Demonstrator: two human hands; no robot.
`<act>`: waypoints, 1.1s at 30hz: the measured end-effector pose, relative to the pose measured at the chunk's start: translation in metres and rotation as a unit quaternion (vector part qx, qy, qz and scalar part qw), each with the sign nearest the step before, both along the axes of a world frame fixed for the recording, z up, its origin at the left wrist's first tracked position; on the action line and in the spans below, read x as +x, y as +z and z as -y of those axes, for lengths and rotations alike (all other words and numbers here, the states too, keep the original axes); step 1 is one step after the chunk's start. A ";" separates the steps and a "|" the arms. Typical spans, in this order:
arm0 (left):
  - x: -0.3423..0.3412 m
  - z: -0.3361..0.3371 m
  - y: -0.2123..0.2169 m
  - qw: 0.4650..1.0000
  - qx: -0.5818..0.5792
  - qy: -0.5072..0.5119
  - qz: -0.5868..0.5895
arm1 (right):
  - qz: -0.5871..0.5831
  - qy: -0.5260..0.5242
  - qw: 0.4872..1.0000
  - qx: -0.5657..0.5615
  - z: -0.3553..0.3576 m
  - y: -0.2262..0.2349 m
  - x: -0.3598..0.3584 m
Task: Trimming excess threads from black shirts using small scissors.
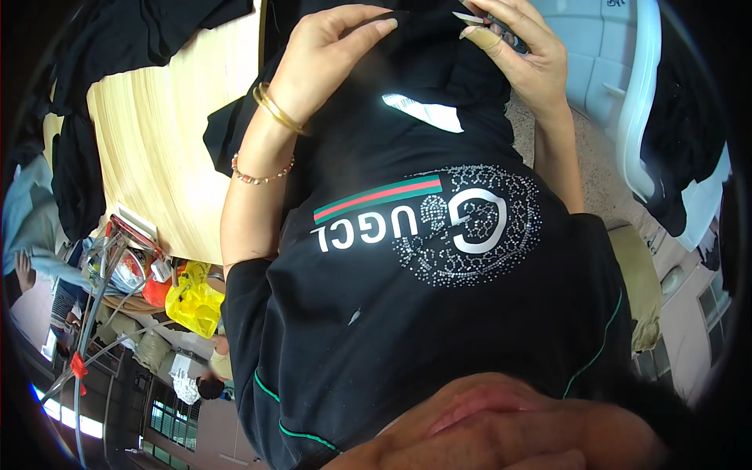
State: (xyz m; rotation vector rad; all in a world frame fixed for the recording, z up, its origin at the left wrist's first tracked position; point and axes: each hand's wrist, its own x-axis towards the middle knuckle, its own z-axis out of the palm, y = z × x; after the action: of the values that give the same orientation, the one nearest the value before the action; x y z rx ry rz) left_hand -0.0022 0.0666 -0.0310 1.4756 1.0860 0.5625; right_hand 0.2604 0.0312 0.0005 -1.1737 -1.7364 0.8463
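My left hand (pixel 329 51) is at the top of the view, with a gold bangle and a beaded bracelet on its wrist. Its thumb and forefinger pinch the edge of a black garment (pixel 439 59), which lies over my lap. To its right, my right hand (pixel 526 55) is closed round a pair of thread snips (pixel 509 35) with dark handles. A pale blade tip points left toward the cloth, apart from my left fingers. A white label (pixel 427 113) with print lies on the black cloth below the hands. The top edge of the view cuts off part of the garment.
At the left stands a light wooden table (pixel 157 149) with black garments (pixel 141 39) at its far side. A pale blue plastic tub (pixel 638 102) is on the right, with black cloth beside it. A yellow plastic bag (pixel 196 301) hangs at the lower left; other people are behind.
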 end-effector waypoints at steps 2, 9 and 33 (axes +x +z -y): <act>-0.003 0.000 0.000 0.996 -0.045 0.038 0.065 | 0.013 0.005 1.000 0.020 0.000 0.004 -0.004; -0.002 0.002 0.004 0.960 -0.159 0.115 0.199 | 0.044 0.050 0.995 0.078 -0.006 0.019 -0.016; -0.001 0.007 0.004 0.949 -0.160 0.130 0.239 | -0.009 0.038 0.999 -0.025 -0.011 0.011 -0.017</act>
State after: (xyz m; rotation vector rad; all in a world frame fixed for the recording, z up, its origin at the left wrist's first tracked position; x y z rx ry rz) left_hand -0.0028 0.0592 -0.0268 0.8555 0.9328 0.8366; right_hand 0.2435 0.0426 0.0120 -1.1353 -1.7644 0.9472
